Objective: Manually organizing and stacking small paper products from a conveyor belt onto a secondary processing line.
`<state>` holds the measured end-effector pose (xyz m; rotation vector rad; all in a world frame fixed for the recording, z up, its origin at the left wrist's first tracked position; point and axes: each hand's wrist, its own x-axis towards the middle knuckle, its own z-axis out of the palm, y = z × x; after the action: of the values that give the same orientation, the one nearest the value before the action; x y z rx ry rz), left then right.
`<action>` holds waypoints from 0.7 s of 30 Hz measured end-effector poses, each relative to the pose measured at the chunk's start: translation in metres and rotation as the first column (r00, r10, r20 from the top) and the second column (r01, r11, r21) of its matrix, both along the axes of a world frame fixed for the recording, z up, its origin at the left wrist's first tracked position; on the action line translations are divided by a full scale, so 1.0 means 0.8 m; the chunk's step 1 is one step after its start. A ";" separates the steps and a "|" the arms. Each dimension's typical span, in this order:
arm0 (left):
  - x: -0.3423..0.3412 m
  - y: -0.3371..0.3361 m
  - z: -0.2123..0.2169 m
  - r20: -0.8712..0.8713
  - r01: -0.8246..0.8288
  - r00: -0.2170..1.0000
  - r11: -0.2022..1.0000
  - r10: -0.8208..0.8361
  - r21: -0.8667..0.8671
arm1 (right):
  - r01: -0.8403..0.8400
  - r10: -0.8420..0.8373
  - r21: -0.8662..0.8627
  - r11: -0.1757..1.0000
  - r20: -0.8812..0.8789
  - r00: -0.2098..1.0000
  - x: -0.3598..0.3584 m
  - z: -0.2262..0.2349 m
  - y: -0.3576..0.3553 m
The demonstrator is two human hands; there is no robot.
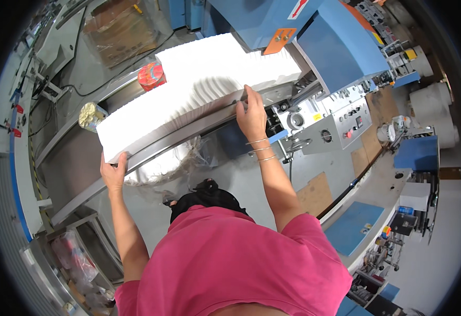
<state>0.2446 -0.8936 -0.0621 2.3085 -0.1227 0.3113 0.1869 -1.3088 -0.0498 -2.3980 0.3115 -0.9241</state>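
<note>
A long stack of thin white sheets [188,89], which looks like paper or tissue, lies along a metal trough and reaches under a blue machine at the far right. The sheets fan into ripples near the middle. At the near left end, my left hand [113,173] grips the stack's corner, thumb on the near side and fingers partly hidden round the end. My right hand [251,117] rests against the stack's near side by the metal rail [172,138], index finger stretched up and thumb apart from it. Bracelets circle my right wrist.
A red patterned roll [151,76] and a gold-wrapped roll [91,116] sit beyond the stack. The blue machine housing [341,47] and a control panel [352,124] with buttons stand to the right. Plastic-wrapped white material [162,166] lies below the rail. A bin [91,247] holds plastic waste.
</note>
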 end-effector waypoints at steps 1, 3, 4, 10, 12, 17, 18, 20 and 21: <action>0.000 0.001 -0.001 0.012 0.009 1.000 1.000 -0.009 -0.010 | 0.002 -0.002 0.050 0.999 -0.001 1.000 0.002 0.004 0.002; -0.001 0.000 0.000 0.006 0.009 1.000 1.000 -0.009 -0.009 | 0.003 -0.003 0.102 0.995 -0.002 1.000 0.006 0.010 0.005; -0.001 -0.001 0.000 -0.002 0.010 1.000 1.000 -0.010 -0.011 | 0.013 -0.011 0.165 0.986 -0.013 1.000 0.008 0.013 0.007; -0.001 -0.001 0.002 0.002 0.024 1.000 0.998 -0.024 -0.050 | 0.028 -0.013 0.237 0.971 -0.066 0.998 0.020 0.014 0.002; -0.002 -0.002 0.003 0.015 0.018 1.000 0.998 -0.018 -0.055 | 0.076 -0.055 0.341 0.937 -0.072 0.996 0.024 0.012 0.002; -0.002 -0.005 0.008 0.016 0.019 1.000 0.998 -0.018 -0.067 | 0.054 0.012 0.400 0.915 -0.160 0.987 0.021 0.019 -0.003; -0.002 -0.004 0.009 -0.009 0.008 1.000 0.998 -0.008 -0.070 | 0.035 0.036 0.388 0.921 -0.175 0.984 0.022 0.020 -0.004; -0.002 -0.003 0.008 -0.034 -0.002 0.999 0.997 0.000 -0.075 | 0.033 0.042 0.392 0.919 -0.181 0.983 0.020 0.021 -0.002; -0.002 -0.003 0.008 -0.026 0.001 1.000 0.997 -0.003 -0.074 | 0.031 0.047 0.398 0.917 -0.185 0.982 0.019 0.021 0.000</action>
<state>0.2430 -0.8957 -0.0556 2.2382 -0.0991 0.2798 0.2021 -1.3090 -0.0327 -2.1031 0.5104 -0.5574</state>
